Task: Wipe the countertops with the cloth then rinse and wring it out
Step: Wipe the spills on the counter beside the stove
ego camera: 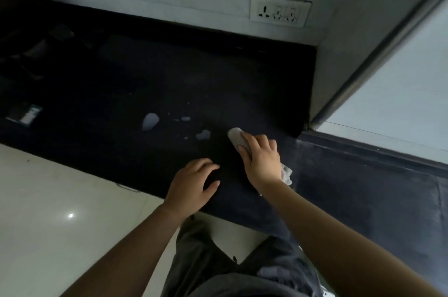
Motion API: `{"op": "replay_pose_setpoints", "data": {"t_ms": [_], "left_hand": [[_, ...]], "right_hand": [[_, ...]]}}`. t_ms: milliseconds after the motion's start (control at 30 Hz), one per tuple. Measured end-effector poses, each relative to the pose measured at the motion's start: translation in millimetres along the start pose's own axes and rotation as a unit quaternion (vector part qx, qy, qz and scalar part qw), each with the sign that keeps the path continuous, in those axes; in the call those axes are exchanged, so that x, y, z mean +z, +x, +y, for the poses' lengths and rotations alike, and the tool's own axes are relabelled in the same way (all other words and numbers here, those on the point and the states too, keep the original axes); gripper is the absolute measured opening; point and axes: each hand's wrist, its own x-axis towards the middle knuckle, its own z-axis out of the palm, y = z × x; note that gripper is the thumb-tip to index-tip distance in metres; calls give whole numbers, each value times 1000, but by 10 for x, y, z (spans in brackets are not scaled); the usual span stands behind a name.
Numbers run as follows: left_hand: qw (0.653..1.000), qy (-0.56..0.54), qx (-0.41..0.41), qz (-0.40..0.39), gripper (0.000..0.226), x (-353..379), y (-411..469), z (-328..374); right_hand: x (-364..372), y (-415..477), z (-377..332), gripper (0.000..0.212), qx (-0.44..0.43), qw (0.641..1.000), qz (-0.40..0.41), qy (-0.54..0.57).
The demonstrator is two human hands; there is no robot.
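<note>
The black countertop runs from the left to a wall corner on the right. My right hand presses a pale grey cloth flat on the counter near its front edge; part of the cloth sticks out under my wrist. My left hand rests on the counter's front edge just left of it, fingers spread and holding nothing. Several small puddles of water lie on the counter to the left of the cloth.
A white wall socket sits above the counter's back edge. Dark objects and a small packet stand at the far left. A lower dark ledge and a window frame lie to the right. Glossy floor tiles are below.
</note>
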Motion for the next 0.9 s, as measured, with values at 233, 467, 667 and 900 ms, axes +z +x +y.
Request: {"op": "replay_pose_setpoints", "data": {"t_ms": [233, 467, 667, 900], "left_hand": [[989, 67, 121, -58, 45, -104, 97, -901], [972, 83, 204, -87, 46, -143, 197, -1348], [973, 79, 204, -72, 46, -122, 190, -1349], [973, 93, 194, -79, 46, -119, 171, -1344]], "right_hand": [[498, -174, -212, 42, -53, 986, -32, -154], [509, 300, -358, 40, 182, 976, 66, -102], [722, 276, -727, 42, 72, 991, 30, -107], [588, 369, -427, 39, 188, 975, 81, -83]]}}
